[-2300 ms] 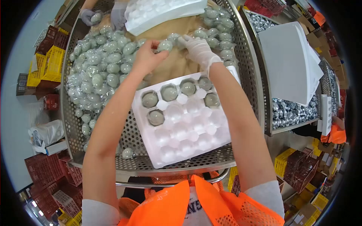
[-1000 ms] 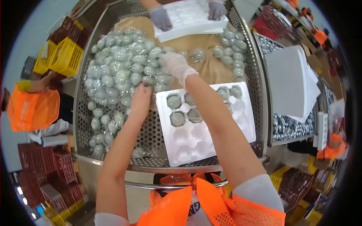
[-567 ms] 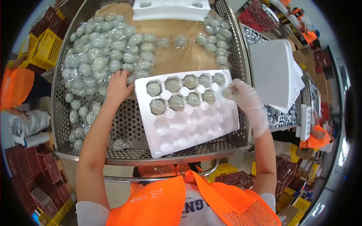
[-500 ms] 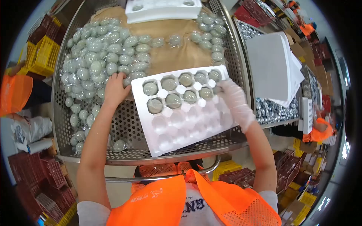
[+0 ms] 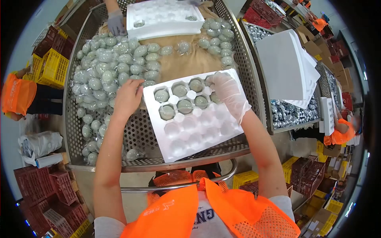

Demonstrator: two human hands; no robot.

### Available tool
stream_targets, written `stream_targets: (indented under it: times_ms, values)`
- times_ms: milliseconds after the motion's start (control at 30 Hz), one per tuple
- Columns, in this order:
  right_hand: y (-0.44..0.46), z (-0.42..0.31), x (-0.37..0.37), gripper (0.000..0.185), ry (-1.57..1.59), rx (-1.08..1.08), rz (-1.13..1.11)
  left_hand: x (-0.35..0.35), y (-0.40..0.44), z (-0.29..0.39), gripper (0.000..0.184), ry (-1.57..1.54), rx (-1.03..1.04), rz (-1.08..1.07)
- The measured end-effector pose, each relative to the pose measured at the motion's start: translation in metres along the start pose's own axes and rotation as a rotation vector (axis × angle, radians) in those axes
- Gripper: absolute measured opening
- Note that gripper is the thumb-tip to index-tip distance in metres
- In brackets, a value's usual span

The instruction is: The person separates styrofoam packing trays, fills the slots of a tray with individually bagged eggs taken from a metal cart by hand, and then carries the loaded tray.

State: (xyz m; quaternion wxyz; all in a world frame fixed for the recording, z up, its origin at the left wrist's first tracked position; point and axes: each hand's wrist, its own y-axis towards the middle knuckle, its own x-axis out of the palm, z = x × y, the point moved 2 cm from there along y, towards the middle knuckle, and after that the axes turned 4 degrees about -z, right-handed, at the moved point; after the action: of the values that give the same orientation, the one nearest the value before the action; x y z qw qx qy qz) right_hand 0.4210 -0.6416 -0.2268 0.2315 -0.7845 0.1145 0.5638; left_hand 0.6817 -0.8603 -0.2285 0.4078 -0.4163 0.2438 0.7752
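Observation:
A white foam egg tray [image 5: 190, 148] rests tilted on the near part of a perforated metal bin. Greenish eggs [image 5: 185, 106] fill its two far rows; the near pockets hold none. My right hand [image 5: 230, 95], in a clear glove, reaches over the tray's far right pockets, its bent fingers on an egg there and partly hiding it. Bare, my left hand [image 5: 127, 99] is beside the tray's left edge at the pile of film-wrapped eggs [image 5: 105, 75]. Its fingers and thumb are apart, with an egg just beyond the fingertips.
A stack of foam trays [image 5: 164, 29] stands at the bin's far side, with a co-worker's gloved hand [image 5: 116, 23] beside it. Brown cloth [image 5: 182, 59] lines the bin's middle. White sheets [image 5: 281, 67] lie over another bin at right. A person in an orange vest [image 5: 18, 95] stands left.
My right hand has moved left from the tray's right edge onto its far pockets. My left hand has shifted right. A co-worker's gloved hand has appeared at the far tray stack.

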Motion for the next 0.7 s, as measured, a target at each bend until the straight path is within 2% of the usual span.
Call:
stream_targets:
  times_ms: [67,100,200,233,300,333,367,433,467,500,567,600,667,700]
  values:
    - [0.002,-0.001,-0.015,0.026,0.06,0.016,-0.11,-0.001,-0.005,0.005,0.045,-0.076,-0.085,-0.08]
    - [0.003,-0.001,-0.023,0.028,0.086,0.022,-0.163,0.003,-0.008,0.0,0.05,-0.139,-0.157,-0.202]
    - [-0.017,0.028,-0.02,0.029,0.495,0.004,0.259,0.011,-0.028,-0.014,0.069,-0.386,-0.376,-0.568]
    - [-0.032,0.038,-0.025,0.039,0.523,0.125,0.408,0.013,-0.049,-0.011,0.075,-0.506,-0.459,-0.701]
    - [-0.047,0.055,0.004,0.047,0.811,0.226,0.496,0.026,-0.09,-0.005,0.078,-0.788,-0.602,-0.943]
    - [-0.053,0.067,0.016,0.052,0.957,0.289,0.554,0.044,-0.104,-0.008,0.081,-0.928,-0.556,-0.99]
    - [-0.058,0.068,0.019,0.055,0.878,0.237,0.537,0.063,-0.109,-0.008,0.073,-0.885,-0.429,-0.942]
    - [-0.063,0.051,0.022,0.062,0.701,0.174,0.525,0.073,-0.106,0.003,0.076,-0.989,-0.548,-0.889]
    - [-0.062,0.051,0.021,0.066,0.607,0.15,0.524,0.077,-0.103,0.005,0.074,-1.18,-0.555,-0.852]
    - [-0.039,0.088,0.054,0.067,0.391,0.311,0.406,0.075,-0.098,0.004,0.071,-1.213,-0.665,-0.838]
    - [-0.05,0.108,0.052,0.068,0.69,0.462,0.283,0.072,-0.097,0.005,0.066,-1.251,-0.67,-0.778]
    - [-0.076,0.082,0.02,0.069,1.183,0.399,0.304,0.077,-0.098,-0.004,0.066,-1.267,-0.64,-0.728]
    - [-0.03,0.121,0.066,0.065,0.731,0.568,-0.047,0.071,-0.093,-0.005,0.064,-1.335,-0.624,-0.66]
    - [-0.051,0.104,0.058,0.06,1.281,0.445,-0.075,0.069,-0.091,-0.009,0.063,-1.386,-0.624,-0.587]
